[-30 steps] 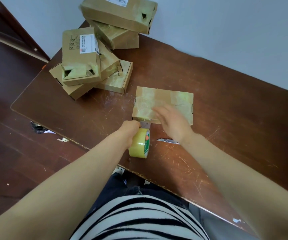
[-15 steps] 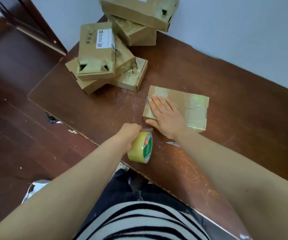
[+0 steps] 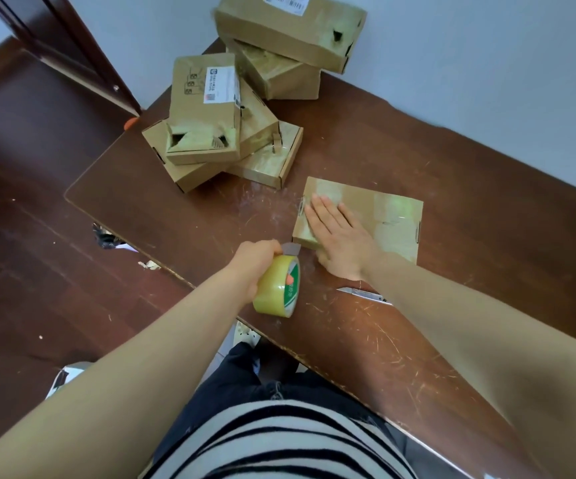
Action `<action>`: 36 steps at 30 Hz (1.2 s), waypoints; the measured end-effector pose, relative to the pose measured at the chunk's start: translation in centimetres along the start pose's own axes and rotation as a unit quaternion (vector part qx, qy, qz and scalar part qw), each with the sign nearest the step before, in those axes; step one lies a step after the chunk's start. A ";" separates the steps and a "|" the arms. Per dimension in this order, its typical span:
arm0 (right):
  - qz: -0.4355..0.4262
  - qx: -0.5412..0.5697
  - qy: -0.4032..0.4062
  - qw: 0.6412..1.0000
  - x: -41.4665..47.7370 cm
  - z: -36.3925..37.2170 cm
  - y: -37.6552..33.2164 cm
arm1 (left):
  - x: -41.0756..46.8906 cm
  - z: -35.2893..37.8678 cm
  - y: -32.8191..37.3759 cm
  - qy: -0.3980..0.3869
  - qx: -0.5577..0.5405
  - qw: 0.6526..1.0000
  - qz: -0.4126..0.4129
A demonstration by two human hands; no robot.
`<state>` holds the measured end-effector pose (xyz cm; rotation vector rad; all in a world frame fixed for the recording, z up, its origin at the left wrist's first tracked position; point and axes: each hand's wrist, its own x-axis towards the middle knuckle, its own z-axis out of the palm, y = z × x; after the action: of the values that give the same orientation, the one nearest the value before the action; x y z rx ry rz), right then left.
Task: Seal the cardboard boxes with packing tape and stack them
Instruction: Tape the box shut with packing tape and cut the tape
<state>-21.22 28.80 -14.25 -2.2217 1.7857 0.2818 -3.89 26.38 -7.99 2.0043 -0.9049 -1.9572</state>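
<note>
Just right of the frame's centre a flat cardboard box [image 3: 386, 216] lies on the scratched brown table [image 3: 504, 257], its top glossy with clear tape. The right hand [image 3: 343, 238] lies palm down on the left part of this box, fingers straight and close together, pointing toward the upper left of the frame and holding nothing. Just left of it, at the centre of the frame, the left hand [image 3: 253, 262] has its fingers curled round a roll of yellowish packing tape [image 3: 277, 288], which stands on edge near the table's lower rim. A short strip of tape [image 3: 291, 248] runs from the top of the roll to the box's lower left corner. A utility knife [image 3: 362, 293] lies on the table just below the right wrist, partly hidden by the forearm. In the upper middle of the frame a loose pile of boxes [image 3: 210, 146] sits on the table, the topmost carrying a white printed label [image 3: 219, 84]. Above it, against the pale wall [image 3: 487, 63], two more boxes [image 3: 290, 29] are stacked one on the other. Dark wooden floor [image 3: 37, 254] fills the left side, and a striped shirt [image 3: 279, 440] shows at the bottom edge
</note>
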 end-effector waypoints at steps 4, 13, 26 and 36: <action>0.080 0.342 0.045 0.935 -0.5 -2.8 -0.5 | -0.6 -0.5 0.2 -0.026 -0.001 0.999 0.034; 0.240 0.642 0.155 0.712 -1.8 -4.5 -6.1 | -0.7 -1.8 0.2 -0.059 0.027 0.986 0.155; 0.204 0.571 0.251 0.754 -0.8 -7.7 -8.1 | -1.5 -3.9 2.8 -0.174 -0.063 0.972 0.147; 0.195 0.524 0.239 0.794 -0.9 -9.0 -8.6 | -0.4 -4.5 2.9 -0.167 -0.092 0.971 0.147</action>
<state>-13.23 28.38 -4.69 -1.1438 1.8796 -1.0458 -0.33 23.10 -5.59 1.3759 -0.9802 -2.1443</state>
